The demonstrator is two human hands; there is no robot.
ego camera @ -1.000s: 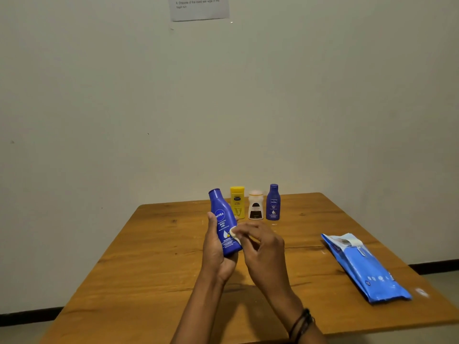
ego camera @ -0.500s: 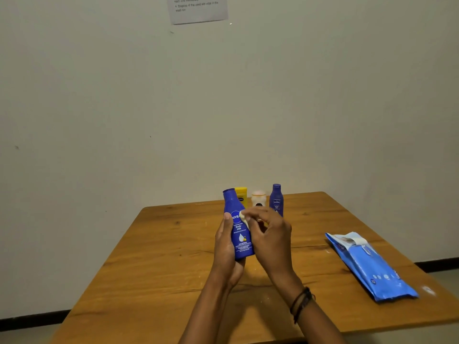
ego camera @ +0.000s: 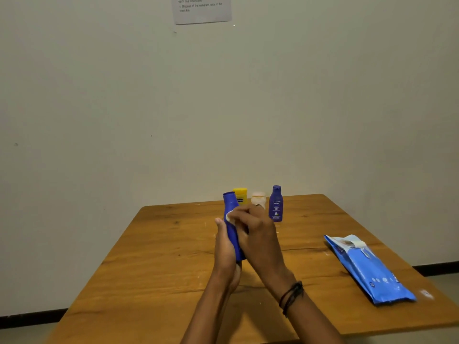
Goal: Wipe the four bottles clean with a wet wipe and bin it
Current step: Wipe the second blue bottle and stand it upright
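Observation:
My left hand point(ego camera: 224, 247) grips a tall blue lotion bottle point(ego camera: 231, 219) upright above the table's middle. My right hand point(ego camera: 257, 234) pinches a small white wet wipe point(ego camera: 229, 216) and presses it against the bottle's upper front, covering most of the label. Behind, near the wall, stand a yellow bottle point(ego camera: 241, 195), a pale bottle with a peach cap point(ego camera: 258, 198) partly hidden by my fingers, and a smaller dark blue bottle point(ego camera: 276, 203).
The wooden table point(ego camera: 161, 256) meets the wall at its far edge. A blue wet wipe pack point(ego camera: 370, 269) with its flap open lies at the right, near the table's edge. A paper sheet point(ego camera: 202, 8) hangs on the wall.
The wipe has climbed from the bottle's lower label to its upper part. The bottle has turned, so its label is no longer seen. Both hands rose slightly.

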